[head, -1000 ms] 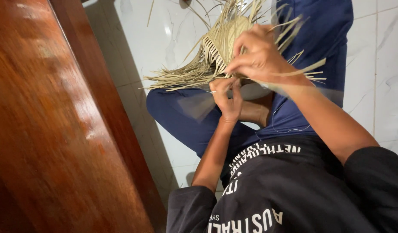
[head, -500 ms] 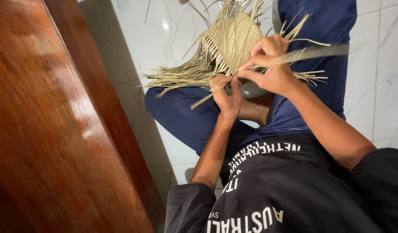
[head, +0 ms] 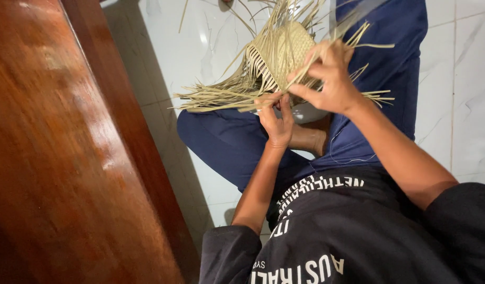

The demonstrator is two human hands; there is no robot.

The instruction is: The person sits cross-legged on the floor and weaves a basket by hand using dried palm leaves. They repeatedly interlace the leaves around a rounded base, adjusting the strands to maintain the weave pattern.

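My left hand (head: 276, 118) pinches the woven straw piece's (head: 278, 52) lower edge; my right hand (head: 329, 79) grips a loose strip (head: 311, 64) above it.

Woven straw piece (head: 276, 58) upper centre, over the lap; both hands just below-right of it. Wooden panel (head: 58, 158), possibly a door, fills frame left.

Glossy white marble-look floor tiles (head: 463, 94) (light glinting off them) beside dark polished wooden furniture (head: 58, 158).

The person wears a black shirt (head: 353, 236) with white lettering, pushed-up sleeves, and blue trousers (head: 237, 142).
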